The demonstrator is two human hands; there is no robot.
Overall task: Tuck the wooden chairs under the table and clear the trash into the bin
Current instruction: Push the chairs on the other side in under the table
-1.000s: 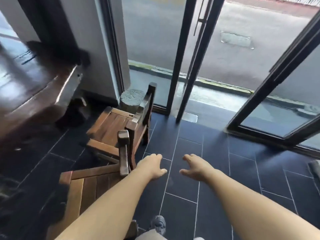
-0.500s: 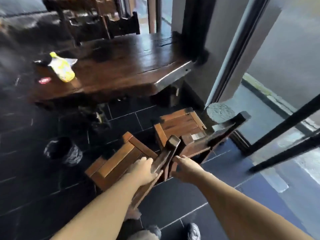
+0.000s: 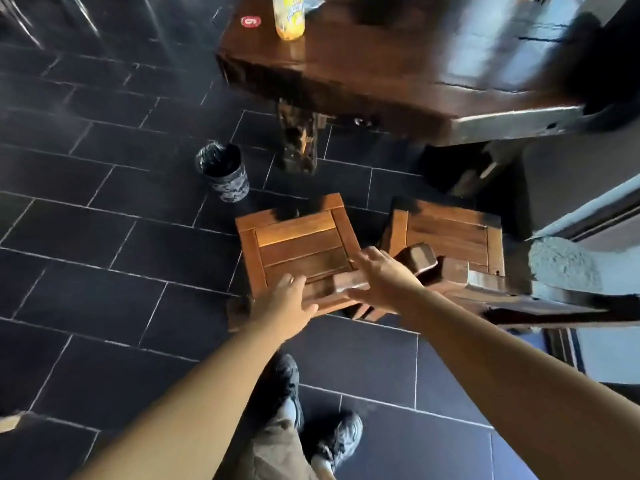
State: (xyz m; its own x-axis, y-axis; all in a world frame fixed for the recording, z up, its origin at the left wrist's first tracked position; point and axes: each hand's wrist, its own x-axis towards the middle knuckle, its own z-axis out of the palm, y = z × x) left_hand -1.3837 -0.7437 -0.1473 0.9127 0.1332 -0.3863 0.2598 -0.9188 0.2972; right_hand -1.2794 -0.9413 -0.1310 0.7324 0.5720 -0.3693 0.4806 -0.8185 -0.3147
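Note:
Two wooden chairs stand on the dark tiled floor in front of the dark wooden table (image 3: 398, 64). The near chair (image 3: 298, 244) has its seat facing the table. My left hand (image 3: 287, 301) and my right hand (image 3: 384, 280) both lie on its back rail and hold it. The second chair (image 3: 450, 233) stands just to the right, partly under the table's edge. On the table's left end are a yellow plastic bottle (image 3: 290, 19) and a small red round item (image 3: 251, 21). A small dark bin (image 3: 223, 171) stands on the floor left of the table leg.
A thick carved table leg (image 3: 299, 143) rises between the bin and the chairs. A grey stone block (image 3: 557, 268) and a dark door frame sit at the right. My shoes (image 3: 339, 441) are below. Dark tiled floor stretches to the left.
The view has swung left and down, from the glass doors to the table. My hands have gone from hanging free to the near chair's back rail, and the chair now faces the table squarely.

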